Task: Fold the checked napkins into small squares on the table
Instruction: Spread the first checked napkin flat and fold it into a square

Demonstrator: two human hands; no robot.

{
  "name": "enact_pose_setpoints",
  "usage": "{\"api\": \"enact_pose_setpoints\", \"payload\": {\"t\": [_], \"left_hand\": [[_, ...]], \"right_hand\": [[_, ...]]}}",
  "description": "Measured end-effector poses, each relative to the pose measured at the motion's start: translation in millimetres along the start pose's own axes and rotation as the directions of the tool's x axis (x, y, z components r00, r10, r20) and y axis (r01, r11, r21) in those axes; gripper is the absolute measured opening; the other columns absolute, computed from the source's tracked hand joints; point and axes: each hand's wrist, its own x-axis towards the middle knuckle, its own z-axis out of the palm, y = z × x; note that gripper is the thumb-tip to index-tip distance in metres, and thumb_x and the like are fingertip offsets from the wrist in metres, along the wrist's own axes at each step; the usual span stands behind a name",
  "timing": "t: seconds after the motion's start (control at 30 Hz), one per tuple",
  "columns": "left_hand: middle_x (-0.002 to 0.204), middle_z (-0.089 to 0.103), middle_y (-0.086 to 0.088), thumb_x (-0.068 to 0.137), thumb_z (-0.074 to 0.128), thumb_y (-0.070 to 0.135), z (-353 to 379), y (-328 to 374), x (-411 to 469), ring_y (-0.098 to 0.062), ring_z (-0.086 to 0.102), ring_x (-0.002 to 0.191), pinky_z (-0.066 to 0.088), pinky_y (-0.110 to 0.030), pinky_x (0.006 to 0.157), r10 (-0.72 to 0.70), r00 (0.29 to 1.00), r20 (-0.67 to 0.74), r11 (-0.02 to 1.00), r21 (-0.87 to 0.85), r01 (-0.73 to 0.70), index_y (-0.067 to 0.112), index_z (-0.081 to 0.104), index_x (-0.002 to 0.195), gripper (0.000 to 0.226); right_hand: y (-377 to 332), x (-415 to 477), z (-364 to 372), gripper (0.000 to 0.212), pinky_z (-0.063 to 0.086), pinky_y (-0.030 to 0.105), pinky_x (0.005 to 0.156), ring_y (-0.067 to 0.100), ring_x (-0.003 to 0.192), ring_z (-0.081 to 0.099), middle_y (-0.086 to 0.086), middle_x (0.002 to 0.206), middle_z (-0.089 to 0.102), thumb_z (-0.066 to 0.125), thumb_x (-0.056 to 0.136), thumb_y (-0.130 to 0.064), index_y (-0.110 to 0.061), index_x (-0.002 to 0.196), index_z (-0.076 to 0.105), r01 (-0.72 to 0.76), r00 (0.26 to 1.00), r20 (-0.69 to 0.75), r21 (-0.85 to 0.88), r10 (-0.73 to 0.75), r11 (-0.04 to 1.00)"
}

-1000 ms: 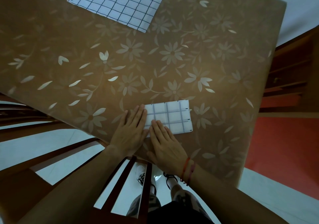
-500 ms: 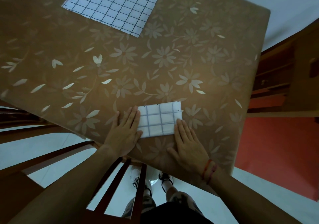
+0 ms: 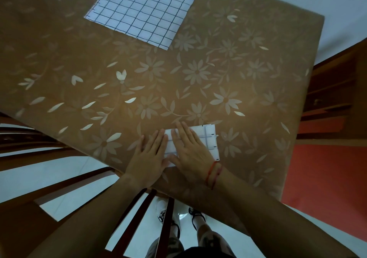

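Tablecloth [image 3: 248, 63] bears spread napkin [image 3: 143, 9]; right hand [image 3: 190, 150] seemingly flattens folded napkin [image 3: 211, 144].

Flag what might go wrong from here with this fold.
The folded napkin lies near the table's near edge, so smoothing toward the body might slide it off. The left hand and right hand press it while a corner seems to poke out on its right side, possibly creasing a misaligned fold.

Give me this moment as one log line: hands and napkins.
stage: pressing fold | left hand: flat at left edge of folded napkin | right hand: flat on it | unfolded napkin: spread, far side of table
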Motion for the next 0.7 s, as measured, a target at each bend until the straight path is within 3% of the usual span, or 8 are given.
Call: {"api": "enact_pose_setpoints", "payload": {"t": [0.2,0.4,0.53,0.6,0.7], "left_hand": [[0.158,0.017,-0.015,0.097,0.023,0.047,-1.6,-1.0,-0.3,-0.027,0.015,0.147,0.023,-0.058,0.113,0.007,1.0,-0.015,1.0,0.013,-0.007,0.003,0.021,0.15,0.069],[0.158,0.02,-0.011,0.094,0.027,0.051,-5.0,-0.6,1.1,-0.023,0.018,0.146,0.021,-0.058,0.112,-0.017,1.0,-0.019,1.0,-0.026,0.017,0.007,0.025,0.15,0.071],[0.157,0.026,-0.01,0.091,0.031,0.05,-8.9,0.9,1.7,-0.023,0.024,0.145,0.026,-0.06,0.11,-0.026,0.999,-0.043,0.999,-0.047,0.024,0.007,0.034,0.147,0.071],[0.156,0.029,-0.011,0.09,0.034,0.05,-10.3,1.8,2.9,-0.024,0.026,0.144,0.027,-0.06,0.108,-0.025,0.998,-0.058,0.999,-0.049,0.022,0.007,0.036,0.145,0.07],[0.154,0.031,-0.011,0.088,0.051,0.048,-11.1,1.9,5.0,-0.024,0.029,0.142,0.026,-0.06,0.109,-0.019,0.997,-0.081,0.998,-0.057,0.015,0.007,0.039,0.143,0.069]], "right_hand": [[61.0,-23.2,2.9,0.078,0.011,0.045,0.121,0.026,0.148,-0.002,0.013,0.16,-0.003,0.015,0.094,-0.056,-0.004,0.151,0.002,-0.059,0.996,0.059,-0.095,0.065,0.994],[65.1,-22.4,-11.1,0.071,0.022,0.047,0.117,0.031,0.145,0.019,0.018,0.156,0.019,0.019,0.095,-0.048,0.002,0.147,0.024,-0.069,0.994,0.073,-0.095,0.076,0.993],[71.6,-14.7,-23.1,0.054,0.035,0.047,0.11,0.034,0.127,0.048,0.019,0.14,0.048,0.043,0.088,-0.025,0.002,0.134,0.047,-0.076,0.993,-0.092,0.014,0.077,0.997],[74.3,-7.3,-25.9,0.05,0.044,0.047,0.1,0.034,0.115,0.053,0.016,0.129,0.055,0.055,0.08,-0.016,0.001,0.127,0.053,-0.04,0.987,-0.156,0.049,0.047,0.998],[71.5,7.2,-28.3,0.04,0.048,0.041,0.088,0.03,0.105,0.056,0.01,0.117,0.06,0.06,0.078,-0.018,-0.007,0.117,0.06,-0.031,0.989,-0.147,0.007,0.032,0.999]]}}
